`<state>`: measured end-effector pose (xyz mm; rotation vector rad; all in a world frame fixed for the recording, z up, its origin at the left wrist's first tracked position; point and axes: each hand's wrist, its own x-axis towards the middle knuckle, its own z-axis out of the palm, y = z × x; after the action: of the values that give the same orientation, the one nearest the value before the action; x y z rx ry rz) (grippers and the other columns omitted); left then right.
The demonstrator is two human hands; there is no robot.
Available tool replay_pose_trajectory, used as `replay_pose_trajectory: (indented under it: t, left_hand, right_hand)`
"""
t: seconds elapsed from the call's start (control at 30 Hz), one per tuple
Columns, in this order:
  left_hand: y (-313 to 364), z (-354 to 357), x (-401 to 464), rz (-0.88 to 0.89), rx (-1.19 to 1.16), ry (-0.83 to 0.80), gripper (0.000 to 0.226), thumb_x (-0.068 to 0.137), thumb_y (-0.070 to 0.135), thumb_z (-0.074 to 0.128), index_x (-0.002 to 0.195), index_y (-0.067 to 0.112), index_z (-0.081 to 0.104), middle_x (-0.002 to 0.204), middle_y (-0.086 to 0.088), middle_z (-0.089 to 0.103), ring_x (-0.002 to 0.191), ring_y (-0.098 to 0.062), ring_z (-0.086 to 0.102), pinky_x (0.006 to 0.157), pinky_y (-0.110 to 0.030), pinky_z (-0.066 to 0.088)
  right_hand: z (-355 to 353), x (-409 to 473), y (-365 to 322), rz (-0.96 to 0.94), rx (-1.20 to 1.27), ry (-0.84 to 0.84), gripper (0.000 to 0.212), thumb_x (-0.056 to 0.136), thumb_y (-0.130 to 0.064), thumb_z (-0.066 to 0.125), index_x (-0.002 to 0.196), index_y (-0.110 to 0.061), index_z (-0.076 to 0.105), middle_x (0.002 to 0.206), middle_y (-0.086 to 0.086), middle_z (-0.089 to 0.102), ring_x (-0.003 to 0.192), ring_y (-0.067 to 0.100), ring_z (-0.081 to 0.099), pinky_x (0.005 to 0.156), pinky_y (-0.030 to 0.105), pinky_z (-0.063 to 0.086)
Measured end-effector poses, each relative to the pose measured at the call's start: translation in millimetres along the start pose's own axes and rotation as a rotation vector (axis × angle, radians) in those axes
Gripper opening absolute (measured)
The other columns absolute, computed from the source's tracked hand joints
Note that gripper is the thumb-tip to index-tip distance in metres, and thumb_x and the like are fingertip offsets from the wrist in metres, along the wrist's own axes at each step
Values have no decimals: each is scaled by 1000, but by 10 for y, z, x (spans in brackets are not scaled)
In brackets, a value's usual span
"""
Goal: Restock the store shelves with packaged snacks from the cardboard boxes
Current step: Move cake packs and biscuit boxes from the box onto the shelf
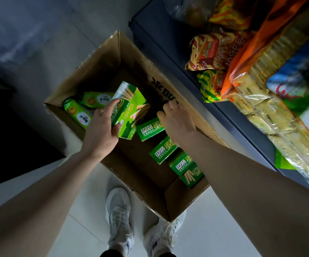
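The open brown cardboard box (102,58) stands on the pale tiled floor (87,216), directly below both hands and beside the dark grey metal shelf (170,45)

Left hand (102,125): grasping. Fingers and thumb are curled round a green rectangular snack carton printed with biscuit sticks (129,106). The carton is tilted and held above the box interior. It appears to be 2 cartons held together, but the split between them cannot be told for certain

Right hand (176,119): reaching down into the box with the fingers bent. The fingertips are at the dark far side of the box interior, just beyond a second green snack carton (148,130) that lies under the thumb side of the hand. Whether the fingers grip anything cannot be told; the fingertips are in shadow

Under the right forearm, 3 more green snack cartons (164,151) lie in a row along the box wall nearest the shelf

Beyond the left hand, 2 green glossy snack pouches with a round fruit picture (76,112) lie in the far corner of the box

To the right of the right hand, the shelf carries red and yellow snack bags (207,52), an orange-topped clear pack of wrapped biscuits (257,75) and other packets

Below both forearms, 2 white trainers (119,217) stand on the floor, the right one partly under the box corner
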<state>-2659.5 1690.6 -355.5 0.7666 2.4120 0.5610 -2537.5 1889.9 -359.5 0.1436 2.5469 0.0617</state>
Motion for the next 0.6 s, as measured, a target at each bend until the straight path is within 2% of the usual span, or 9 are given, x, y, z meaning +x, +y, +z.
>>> replay_pose_trajectory:
  t: [0.07,0.13,0.27,0.33,0.37,0.47,0.6]
  left_hand:
    - [68,-153,-73,-20,10,29,74,93,13,65,153,32,25,132,-19,48,113,-32,56,88,-44,49]
    - [175,-327,-171,-53,-4,47,75,94,13,64,154,32,24,136,-20,47,116,-34,55,90,-48,48]
    - [483,-743,-459,-136,-65,44,72,95,16,63,155,29,24,134,-23,48,109,-42,57,92,-51,46]
    - [663,-991,-633,-169,-84,34,70,96,19,62,155,24,25,132,-25,49,108,-45,57,90,-51,46]
    - [754,-1121,-722,-175,-90,29,69,96,20,61,155,21,26,132,-26,50,108,-47,56,90,-52,46]
    - [1081,-1561,-1018,-175,-84,3,66,98,24,58,155,20,25,138,-25,47,113,-49,56,92,-54,45]
    - [1576,-2239,-1397,-124,-57,-9,65,98,24,58,155,18,27,139,-26,47,116,-47,54,95,-53,44]
  right_hand:
    - [-83,-160,21,53,12,38,49,93,-23,62,137,-9,46,139,15,48,134,34,38,111,45,33]
    - [-198,-392,56,178,167,51,49,94,-33,64,132,-9,46,134,13,55,129,32,46,108,44,35]
    - [-652,-924,169,546,949,-50,62,98,-37,61,144,-6,32,137,16,52,120,35,55,88,41,45]
    - [-861,-1185,231,673,1252,-121,59,98,-38,60,141,-6,34,125,16,55,107,31,57,80,37,45]
    - [-978,-1323,241,720,1363,-140,56,98,-39,60,137,-7,36,118,14,56,103,30,57,81,40,50]
    - [-1326,-1796,194,793,1520,-117,47,94,-41,62,124,-12,41,108,11,58,102,34,63,88,58,55]
    - [-1915,-2511,108,841,1503,-25,38,95,-44,60,116,-17,42,101,10,61,94,32,65,84,55,57]
